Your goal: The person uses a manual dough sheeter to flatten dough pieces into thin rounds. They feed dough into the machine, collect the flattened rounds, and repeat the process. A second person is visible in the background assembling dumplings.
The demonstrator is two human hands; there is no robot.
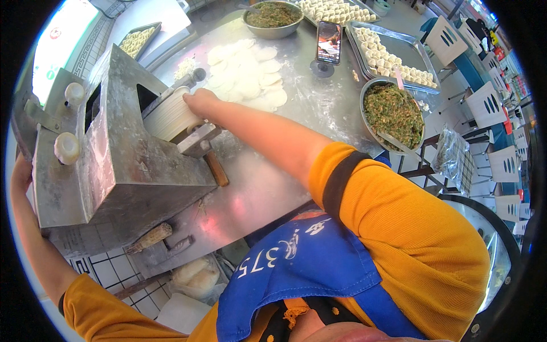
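A boxy metal dough-sheeting machine point(145, 162), dusted with flour, stands before me on the left. On its right side sits a thick roll of pale dough sheet point(171, 117), wound in layers. My right hand point(201, 103) grips the roll's outer end, its fingers partly hidden. At the far left, my left hand point(22, 171) reaches the machine's far side, where its fingers are out of sight. Round dough wrappers point(248, 75) lie spread in an overlapping pile beyond my right hand. Two whitish round knobs point(66, 148) stick out of the machine's left part.
On the steel table point(265, 162) stand a phone point(329, 42) on a stand and two bowls of green filling point(393, 115), point(273, 19). Trays of dumplings point(384, 55) sit at the back right. A wooden handle point(216, 169) juts below the roll. Chairs point(485, 104) line the right.
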